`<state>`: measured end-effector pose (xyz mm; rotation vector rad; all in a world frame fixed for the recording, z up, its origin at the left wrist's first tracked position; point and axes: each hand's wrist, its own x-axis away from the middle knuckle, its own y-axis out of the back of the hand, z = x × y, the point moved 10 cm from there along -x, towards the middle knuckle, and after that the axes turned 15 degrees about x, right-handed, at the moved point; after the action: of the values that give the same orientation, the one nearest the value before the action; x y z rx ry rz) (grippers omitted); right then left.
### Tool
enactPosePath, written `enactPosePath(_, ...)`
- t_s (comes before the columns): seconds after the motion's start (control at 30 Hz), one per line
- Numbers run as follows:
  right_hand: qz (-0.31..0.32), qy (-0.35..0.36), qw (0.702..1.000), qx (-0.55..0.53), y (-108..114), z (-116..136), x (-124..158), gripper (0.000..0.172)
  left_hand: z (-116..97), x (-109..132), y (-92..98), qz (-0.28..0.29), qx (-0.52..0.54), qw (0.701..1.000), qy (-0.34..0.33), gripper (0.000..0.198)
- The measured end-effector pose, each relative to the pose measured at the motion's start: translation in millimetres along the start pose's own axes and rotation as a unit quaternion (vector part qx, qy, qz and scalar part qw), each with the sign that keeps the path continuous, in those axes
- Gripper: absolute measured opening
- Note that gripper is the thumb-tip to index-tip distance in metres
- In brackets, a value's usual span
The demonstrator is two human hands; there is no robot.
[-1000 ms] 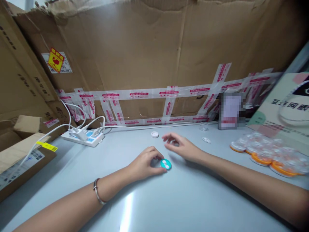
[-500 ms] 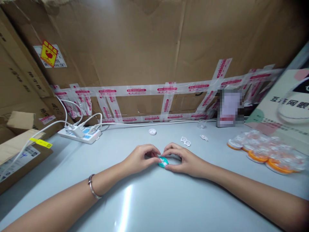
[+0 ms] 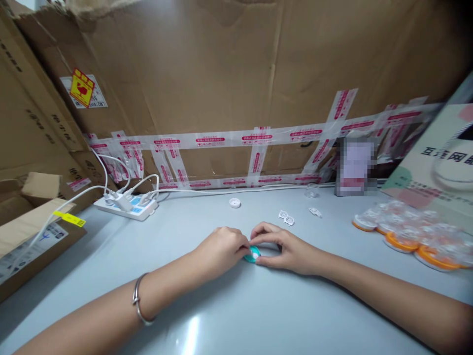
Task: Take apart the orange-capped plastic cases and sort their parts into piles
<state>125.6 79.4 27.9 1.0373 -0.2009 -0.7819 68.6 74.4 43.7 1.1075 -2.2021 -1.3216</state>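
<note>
Within right grip (image 3: 291, 250), small teal disc (image 3: 253, 256)

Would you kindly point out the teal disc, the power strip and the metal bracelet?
Teal disc (image 3: 252, 257): head view, middle of its exposed face.
Power strip (image 3: 133, 213): head view, near side of its casing.
Metal bracelet (image 3: 135, 299): head view, outer side of the band.

Power strip (image 3: 137, 212) beside taped cardboard (image 3: 207, 74); blurred slab (image 3: 355, 166), perhaps a phone

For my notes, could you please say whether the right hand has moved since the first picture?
Yes: the right hand moved down the view, away from the white cap, to the teal disc.
</note>
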Motion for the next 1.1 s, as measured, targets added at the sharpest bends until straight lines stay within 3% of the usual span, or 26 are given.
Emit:
enactPosePath(0.17,0.003,0.006,1.0,0.008,0,3,0,0.025,-16,6,-11.4,0.048,-0.116,0.985,-0.12,0.015)
enactPosePath(0.33,0.0,0.006,1.0,0.021,1,5,-1,0.025,-19,9,-8.4,-0.011,-0.121,0.976,-0.18,0.014)
enactPosePath(0.4,0.0,0.004,1.0,0.021,1,5,-1,0.026,-18,11,5.5,-0.05,-0.112,0.973,-0.195,0.015)
enactPosePath(0.57,-0.003,-0.006,1.0,0.013,2,2,-1,0.026,7,30,64.6,-0.119,-0.16,0.953,-0.229,0.018)
enactPosePath(0.7,0.003,-0.016,1.0,0.009,1,0,-1,0.026,42,51,76.3,-0.087,-0.24,0.939,-0.231,0.022)
enactPosePath(0.87,0.005,-0.026,1.0,0.008,0,-1,-2,0.027,64,64,61.7,-0.054,-0.216,0.952,-0.21,0.022)
enactPosePath(1.0,0.003,-0.029,1.0,0.009,1,-1,-2,0.027,64,66,74.2,-0.11,-0.141,0.965,-0.191,0.019)
enactPosePath(1.1,-0.002,-0.024,1.0,0.009,2,1,-2,0.025,44,62,86.2,-0.175,-0.086,0.963,-0.188,0.018)
